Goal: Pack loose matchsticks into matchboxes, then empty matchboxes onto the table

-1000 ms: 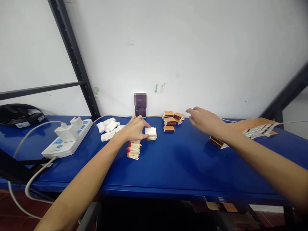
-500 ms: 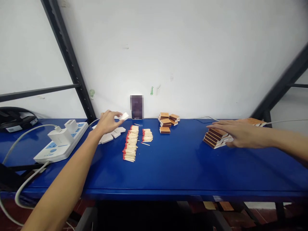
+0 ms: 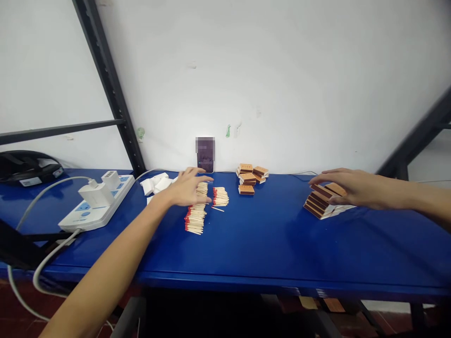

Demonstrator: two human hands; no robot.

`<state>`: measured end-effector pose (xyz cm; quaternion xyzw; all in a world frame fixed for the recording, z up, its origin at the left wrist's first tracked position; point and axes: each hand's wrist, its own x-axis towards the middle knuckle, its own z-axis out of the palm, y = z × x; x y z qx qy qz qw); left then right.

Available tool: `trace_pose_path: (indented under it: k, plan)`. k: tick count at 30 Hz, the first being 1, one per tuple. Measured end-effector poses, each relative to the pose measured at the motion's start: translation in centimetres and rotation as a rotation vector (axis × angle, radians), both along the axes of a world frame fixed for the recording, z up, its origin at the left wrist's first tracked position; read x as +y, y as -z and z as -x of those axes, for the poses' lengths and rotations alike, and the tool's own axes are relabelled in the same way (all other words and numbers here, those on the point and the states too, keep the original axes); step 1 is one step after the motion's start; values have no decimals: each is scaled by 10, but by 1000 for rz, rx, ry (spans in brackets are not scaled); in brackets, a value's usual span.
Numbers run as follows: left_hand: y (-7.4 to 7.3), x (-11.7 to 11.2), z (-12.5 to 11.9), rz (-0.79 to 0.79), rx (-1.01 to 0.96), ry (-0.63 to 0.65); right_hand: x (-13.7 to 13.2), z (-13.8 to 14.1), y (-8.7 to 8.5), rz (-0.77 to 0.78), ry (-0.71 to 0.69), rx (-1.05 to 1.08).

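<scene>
My left hand [image 3: 192, 188] hovers over the long row of red-tipped matches [image 3: 196, 218], fingers spread and nothing between them. Part of that row is hidden beneath it. A smaller bunch of matches [image 3: 221, 196] lies just right of my fingertips. Behind my left wrist are several white matchbox trays [image 3: 155, 184] in a loose heap. On the right, my right hand [image 3: 340, 185] pinches a brown-sided matchbox [image 3: 322, 190] between thumb and fingers, slightly tilted at the top of a stack of matchboxes [image 3: 314, 206]. My palm and wrist cover some boxes behind it.
A pile of orange-topped matchboxes [image 3: 247, 178] sits near the wall. A dark-screened device [image 3: 205, 157] leans on the wall. To the left are a white power strip [image 3: 98, 204] with plugs and cables, and a black headset [image 3: 30, 171]. Dark shelf posts [image 3: 109, 84] frame the blue table [image 3: 246, 249].
My left hand has let go of the white tray, which is now among the others, and has moved right over the matches. My right hand has closed on the top matchbox.
</scene>
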<state>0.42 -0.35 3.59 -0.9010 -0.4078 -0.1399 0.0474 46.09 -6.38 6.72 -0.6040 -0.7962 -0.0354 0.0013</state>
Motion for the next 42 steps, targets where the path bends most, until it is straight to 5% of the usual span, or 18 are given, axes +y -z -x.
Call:
trace_pose_path:
  k: [5, 12, 16, 19, 23, 29, 33, 42]
  plan:
    - [3, -7, -37, 0, 133, 119, -11, 31, -9, -86, -78, 20]
    - [10, -1, -42, -66, 128, 115, -34, 108, -4, -51, -322, 300]
    - [4, -4, -36, -77, -45, 112, -29, 151, 17, 60, -387, 645]
    - [-2, -9, -32, -92, -181, 64, -12, 176, 41, 307, -397, 1022]
    - [-4, -14, -24, -39, -276, 91, 16, 200, 62, 476, -268, 1376]
    - [-1, -22, -24, -66, -290, 279, 28, 221, 56, 653, -113, 1724]
    - [0, -23, -29, -125, -314, 324, 21, 225, 52, 759, -188, 1699]
    - [4, -20, -32, -85, -330, 319, 23, 222, 50, 731, -249, 1784]
